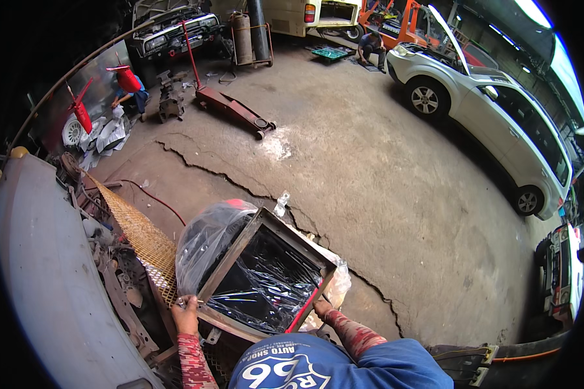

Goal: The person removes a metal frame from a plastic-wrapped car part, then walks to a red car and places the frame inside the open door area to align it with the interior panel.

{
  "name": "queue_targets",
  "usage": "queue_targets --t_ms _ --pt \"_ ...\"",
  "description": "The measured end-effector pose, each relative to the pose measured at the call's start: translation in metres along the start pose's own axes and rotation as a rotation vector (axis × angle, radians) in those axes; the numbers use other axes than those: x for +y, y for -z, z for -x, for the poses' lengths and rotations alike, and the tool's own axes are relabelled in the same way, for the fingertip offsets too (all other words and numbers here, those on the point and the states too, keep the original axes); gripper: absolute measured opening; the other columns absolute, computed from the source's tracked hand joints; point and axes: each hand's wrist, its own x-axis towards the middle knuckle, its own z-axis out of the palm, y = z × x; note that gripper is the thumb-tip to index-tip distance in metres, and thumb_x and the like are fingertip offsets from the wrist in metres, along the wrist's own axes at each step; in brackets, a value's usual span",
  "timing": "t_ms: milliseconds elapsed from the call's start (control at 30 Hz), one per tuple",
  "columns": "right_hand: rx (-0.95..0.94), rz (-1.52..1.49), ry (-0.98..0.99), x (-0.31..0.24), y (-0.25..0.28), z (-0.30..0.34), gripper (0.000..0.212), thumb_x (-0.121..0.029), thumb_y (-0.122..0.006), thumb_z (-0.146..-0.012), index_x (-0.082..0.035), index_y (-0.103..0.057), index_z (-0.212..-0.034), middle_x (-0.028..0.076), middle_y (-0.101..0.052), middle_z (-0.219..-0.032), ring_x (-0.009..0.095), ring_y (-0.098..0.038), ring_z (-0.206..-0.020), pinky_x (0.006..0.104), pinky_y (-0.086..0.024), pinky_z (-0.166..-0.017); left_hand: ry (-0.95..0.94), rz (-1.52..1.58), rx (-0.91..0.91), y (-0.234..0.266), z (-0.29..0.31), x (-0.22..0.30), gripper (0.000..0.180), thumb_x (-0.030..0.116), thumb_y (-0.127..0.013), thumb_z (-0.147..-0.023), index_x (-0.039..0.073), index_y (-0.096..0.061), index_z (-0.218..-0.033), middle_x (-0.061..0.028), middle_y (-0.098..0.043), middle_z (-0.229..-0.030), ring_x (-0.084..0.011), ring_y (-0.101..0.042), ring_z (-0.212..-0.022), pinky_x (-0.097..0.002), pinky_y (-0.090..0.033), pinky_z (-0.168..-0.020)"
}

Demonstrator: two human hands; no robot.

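Observation:
A rectangular rusty metal frame (230, 260) lies tilted in front of me, over a black surface (266, 275) wrapped in shiny clear film. Close to the frame's near left corner, my left hand (186, 316) is closed in a pinch; a small thin piece shows at its fingertips, too small to name. My right hand (322, 307) grips the frame's right side near its lower end, its fingertips partly hidden. Crumpled clear plastic sheeting (193, 249) spreads out from under the frame's left side. A red strip (303, 305) runs along the inner right edge.
Rusty expanded mesh (136, 227) and metal parts (113, 275) lie to the left, beside a grey vehicle panel (52, 272). A crack crosses the concrete floor (370, 168). Farther off are a red floor jack (230, 107), a white car (480, 117) and two crouching people.

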Motion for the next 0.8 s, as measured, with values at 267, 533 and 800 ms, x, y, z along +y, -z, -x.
queue_targets --t_ms 267,533,800 --pt "0.04 -0.507 -0.769 -0.032 0.035 -0.001 0.02 -0.021 -0.063 -0.081 -0.003 -0.071 -0.085 0.012 -0.068 -0.075 0.022 -0.061 -0.055 0.0362 -0.05 -0.05 -0.356 -0.056 -0.168 -0.021 0.045 0.02 0.009 0.003 -0.071 -0.078 0.001 -0.067 -0.086 -0.0002 -0.063 -0.076 -0.0085 -0.055 -0.067 -0.0256 -0.047 -0.066" --pt "-0.406 -0.614 0.065 -0.136 0.131 0.007 0.033 -0.009 -0.063 -0.078 -0.007 -0.069 -0.11 0.009 -0.069 -0.103 0.019 -0.067 -0.088 0.0286 -0.056 -0.075 -0.39 -0.219 -0.45 -0.048 0.086 0.04 0.019 0.007 -0.071 -0.08 -0.002 -0.072 -0.098 -0.0034 -0.069 -0.079 -0.0078 -0.056 -0.066 -0.0257 -0.047 -0.062" --pt "-0.414 -1.257 -0.023 -0.267 0.162 0.017 0.028 -0.015 -0.049 -0.1 -0.002 -0.057 -0.124 0.005 -0.065 -0.088 0.012 -0.061 -0.069 0.0277 -0.051 -0.06 -0.656 -0.259 -0.512 -0.07 0.107 0.047 0.018 0.009 -0.073 -0.08 -0.001 -0.071 -0.095 -0.0097 -0.071 -0.083 -0.0128 -0.062 -0.069 -0.0288 -0.049 -0.064"
